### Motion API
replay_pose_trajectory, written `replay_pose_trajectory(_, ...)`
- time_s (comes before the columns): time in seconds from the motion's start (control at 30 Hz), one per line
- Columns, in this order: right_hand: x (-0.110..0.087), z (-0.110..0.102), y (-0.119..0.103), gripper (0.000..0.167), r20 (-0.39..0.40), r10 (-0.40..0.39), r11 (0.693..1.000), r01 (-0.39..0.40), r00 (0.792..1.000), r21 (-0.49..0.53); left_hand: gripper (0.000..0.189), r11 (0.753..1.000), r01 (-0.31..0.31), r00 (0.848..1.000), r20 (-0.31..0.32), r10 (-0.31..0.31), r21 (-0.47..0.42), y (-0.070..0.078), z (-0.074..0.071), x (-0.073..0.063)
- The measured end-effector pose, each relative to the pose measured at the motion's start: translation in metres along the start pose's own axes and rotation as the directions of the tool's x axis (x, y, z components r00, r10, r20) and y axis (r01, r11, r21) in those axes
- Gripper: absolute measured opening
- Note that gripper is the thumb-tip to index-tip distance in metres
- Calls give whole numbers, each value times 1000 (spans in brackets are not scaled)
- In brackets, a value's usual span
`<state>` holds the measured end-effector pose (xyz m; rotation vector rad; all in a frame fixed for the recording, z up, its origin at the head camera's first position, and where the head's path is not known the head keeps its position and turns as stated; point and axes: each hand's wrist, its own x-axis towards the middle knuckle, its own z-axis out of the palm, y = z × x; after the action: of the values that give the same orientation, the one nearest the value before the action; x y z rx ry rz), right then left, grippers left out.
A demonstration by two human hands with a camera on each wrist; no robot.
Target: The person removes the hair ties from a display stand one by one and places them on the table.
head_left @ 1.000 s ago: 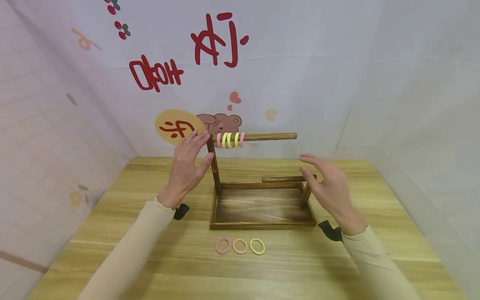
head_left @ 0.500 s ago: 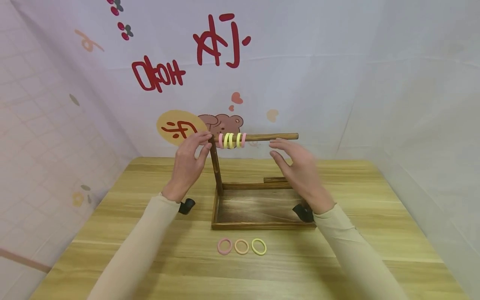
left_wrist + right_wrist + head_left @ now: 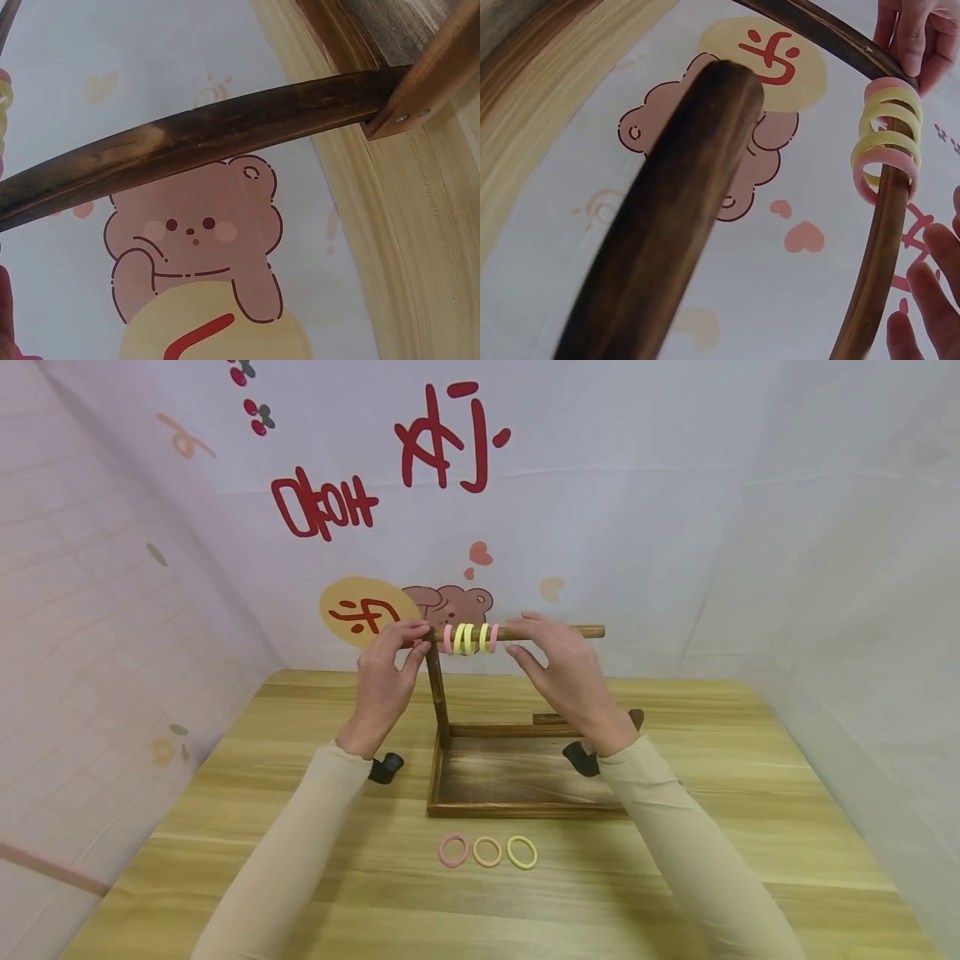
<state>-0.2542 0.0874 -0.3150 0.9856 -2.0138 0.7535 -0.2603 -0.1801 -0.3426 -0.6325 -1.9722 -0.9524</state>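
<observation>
A brown wooden stand has a tall post at its left and a long upper rod running right from its top. Several pink and yellow rings hang on that rod near the post, as the right wrist view also shows. My left hand pinches the corner where post and rod meet, fingertips above and thumb below. My right hand is at the rod, just right of the rings, fingers and thumb apart. In the right wrist view its fingers are loosely spread beside the rod.
The stand's tray base sits on the wooden table. A short lower peg is partly hidden by my right hand. In front of the tray lie a pink ring, a peach ring and a yellow ring.
My right hand has moved left and up, from over the lower peg to the upper rod beside the rings. My left hand has closed its thumb and fingers at the post's top.
</observation>
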Motion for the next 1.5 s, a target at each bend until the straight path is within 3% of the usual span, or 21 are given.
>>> replay_pose_trajectory(0.37, 13, 6, 4, 45, 150, 17, 996, -4, 989, -86, 20, 1000, 18, 1000, -9, -18, -16, 2, 2, 0)
replay_pose_trajectory(0.63, 16, 10, 8, 50, 196, 28, 988, 3, 980, -157, 19, 1000, 12, 1000, -6, -12, -19, 0, 2, -1)
replay_pose_trajectory(1.1, 19, 14, 11, 48, 220, 61, 981, -17, 974, -195, 18, 1000, 0, 1000, -17, 0, -6, 0, 3, -1)
replay_pose_trajectory(1.5, 19, 16, 13, 38, 179, 12, 980, 24, 984, -198, 18, 1000, 2, 1000, -31, -2, -17, -1, 4, -1)
